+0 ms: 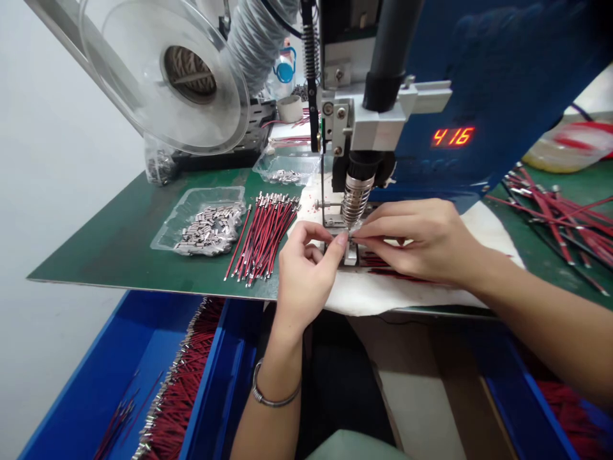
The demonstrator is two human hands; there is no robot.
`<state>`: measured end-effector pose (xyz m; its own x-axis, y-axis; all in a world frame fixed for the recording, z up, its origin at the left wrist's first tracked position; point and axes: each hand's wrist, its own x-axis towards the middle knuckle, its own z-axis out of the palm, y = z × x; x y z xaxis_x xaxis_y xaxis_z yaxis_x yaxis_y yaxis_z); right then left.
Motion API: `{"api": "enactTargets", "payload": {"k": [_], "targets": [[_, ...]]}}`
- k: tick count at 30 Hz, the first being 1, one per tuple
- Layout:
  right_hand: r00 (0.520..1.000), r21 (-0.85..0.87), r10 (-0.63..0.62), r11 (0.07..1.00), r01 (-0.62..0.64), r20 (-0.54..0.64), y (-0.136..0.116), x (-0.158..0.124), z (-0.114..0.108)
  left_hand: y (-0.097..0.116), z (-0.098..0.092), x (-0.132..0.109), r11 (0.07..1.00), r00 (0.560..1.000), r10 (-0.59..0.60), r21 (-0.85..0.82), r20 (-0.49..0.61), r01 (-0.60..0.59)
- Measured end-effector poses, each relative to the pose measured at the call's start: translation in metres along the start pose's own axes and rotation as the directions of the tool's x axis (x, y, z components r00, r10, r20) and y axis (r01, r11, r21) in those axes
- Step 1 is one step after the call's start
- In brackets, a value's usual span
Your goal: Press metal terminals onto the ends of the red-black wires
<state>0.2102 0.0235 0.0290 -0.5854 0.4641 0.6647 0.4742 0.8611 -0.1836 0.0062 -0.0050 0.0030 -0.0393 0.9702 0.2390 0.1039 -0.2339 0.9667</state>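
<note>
My left hand (309,268) and my right hand (416,239) meet under the tip of a soldering machine (357,191). Thumb and forefinger of the left are pinched at the small metal fixture (351,254); what lies between them is too small and covered to make out. The right hand's fingertips are pressed together just beside the tip, and their contents are hidden as well. Beneath the right hand several red and black wires (393,273) lie on a white cloth (354,297).
Left of my hands lie a bundle of red-black wires (265,239) and a clear tray (160,236) of small metal parts. A solder reel (115,76) hangs above. Blue bins (143,326) with wires stand below the green table (110,223). More wires (550,211) lie right.
</note>
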Motion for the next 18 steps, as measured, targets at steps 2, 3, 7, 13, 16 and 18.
{"api": "enactTargets", "payload": {"k": [2,3,7,13,16,18], "targets": [[1.000,-0.012,-0.012,1.000,0.012,-0.001,0.0005,-0.0001,0.0003,-0.0007,0.0002,0.0002,1.000,1.000,0.005,0.000,-0.005,-0.005],[1.000,-0.020,-0.015,1.000,0.015,-0.001,0.0007,0.0000,0.0004,-0.0011,0.0003,0.0003,1.000,1.000,0.007,-0.002,-0.008,-0.007],[1.000,-0.032,-0.022,0.999,0.021,-0.012,0.0012,0.0011,0.0004,-0.0029,0.0006,0.0004,1.000,0.999,0.021,-0.017,-0.025,-0.021],[0.998,-0.013,-0.051,0.999,0.051,-0.040,-0.0017,0.0017,0.0011,-0.0046,0.0000,0.0001,0.997,0.998,0.060,-0.043,-0.011,-0.060],[0.998,-0.018,-0.048,0.999,0.047,-0.039,-0.0026,0.0009,0.0012,-0.0048,-0.0004,0.0000,0.995,0.997,0.076,-0.063,0.013,-0.075],[0.999,-0.028,-0.039,0.999,0.038,-0.033,-0.0023,0.0005,0.0010,-0.0047,-0.0004,-0.0002,0.995,0.997,0.081,-0.066,0.019,-0.079]]}}
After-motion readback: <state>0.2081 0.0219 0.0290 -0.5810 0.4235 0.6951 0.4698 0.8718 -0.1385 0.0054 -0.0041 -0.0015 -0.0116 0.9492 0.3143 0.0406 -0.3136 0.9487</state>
